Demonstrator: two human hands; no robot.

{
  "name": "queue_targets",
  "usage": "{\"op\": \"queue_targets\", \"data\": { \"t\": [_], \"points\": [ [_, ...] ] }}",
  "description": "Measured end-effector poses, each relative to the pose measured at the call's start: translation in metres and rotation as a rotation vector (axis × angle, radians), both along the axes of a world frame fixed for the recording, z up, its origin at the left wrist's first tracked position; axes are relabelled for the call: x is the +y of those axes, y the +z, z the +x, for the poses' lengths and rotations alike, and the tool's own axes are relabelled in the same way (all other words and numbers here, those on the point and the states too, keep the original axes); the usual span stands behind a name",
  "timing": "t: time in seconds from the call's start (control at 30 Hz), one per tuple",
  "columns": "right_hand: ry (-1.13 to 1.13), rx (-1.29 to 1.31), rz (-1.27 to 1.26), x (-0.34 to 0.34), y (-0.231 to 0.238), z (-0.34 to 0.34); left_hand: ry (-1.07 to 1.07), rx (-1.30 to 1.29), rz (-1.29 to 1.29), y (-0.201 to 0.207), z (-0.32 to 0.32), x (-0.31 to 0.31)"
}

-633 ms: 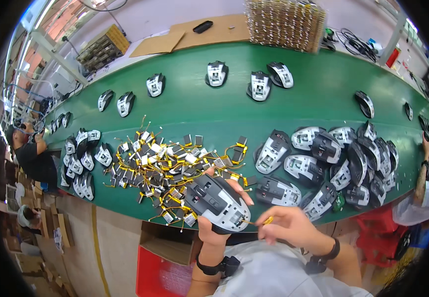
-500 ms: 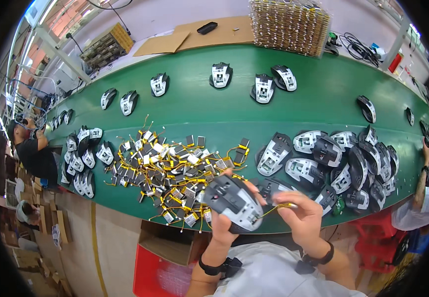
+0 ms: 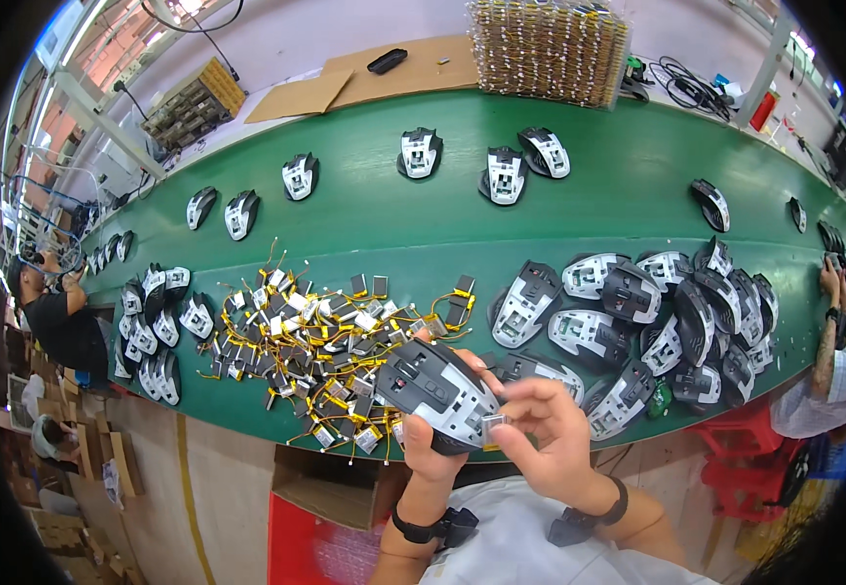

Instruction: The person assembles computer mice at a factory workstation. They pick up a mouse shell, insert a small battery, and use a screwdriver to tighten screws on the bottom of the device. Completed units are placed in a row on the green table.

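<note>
My left hand (image 3: 431, 452) is closed around a black and light-grey computer mouse (image 3: 439, 398), tilted with its cut-out side toward me. At the mouse's near right edge, my right hand (image 3: 551, 437) pinches a small silver battery (image 3: 493, 423) between thumb and fingers. Whether the battery touches the mouse, I cannot tell, and its wire is mostly hidden. A heap of batteries (image 3: 330, 336) with yellow tape and thin wires lies left of and beyond the held mouse. Just behind my right hand rests another mouse (image 3: 543, 372), partly covered by it.
Many similar mice (image 3: 693, 322) are piled on the green bench (image 3: 364, 229) to the right. A smaller cluster (image 3: 155, 322) lies left, and others are spaced along the far strip. A tray stack (image 3: 548, 54) stands at the back. Co-workers (image 3: 57, 317) sit at both ends.
My right hand has come left and turned, bringing the battery to the mouse's edge; earlier a yellow wire showed at its fingertips. The held mouse has shifted slightly. The whole view slid a little.
</note>
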State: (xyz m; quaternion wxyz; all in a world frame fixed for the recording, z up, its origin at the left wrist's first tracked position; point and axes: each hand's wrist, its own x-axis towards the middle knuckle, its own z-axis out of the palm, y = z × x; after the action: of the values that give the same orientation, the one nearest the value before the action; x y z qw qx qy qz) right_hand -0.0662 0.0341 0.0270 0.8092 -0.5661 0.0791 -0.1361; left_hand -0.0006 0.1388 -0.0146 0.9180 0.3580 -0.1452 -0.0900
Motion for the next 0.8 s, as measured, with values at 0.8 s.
{"op": "queue_targets", "data": {
  "t": [0.8],
  "points": [
    [0.209, -0.598, -1.263, -0.049, -0.001, 0.004, -0.219, 0.251, -0.079, -0.005, 0.003, 0.004]
  ]
}}
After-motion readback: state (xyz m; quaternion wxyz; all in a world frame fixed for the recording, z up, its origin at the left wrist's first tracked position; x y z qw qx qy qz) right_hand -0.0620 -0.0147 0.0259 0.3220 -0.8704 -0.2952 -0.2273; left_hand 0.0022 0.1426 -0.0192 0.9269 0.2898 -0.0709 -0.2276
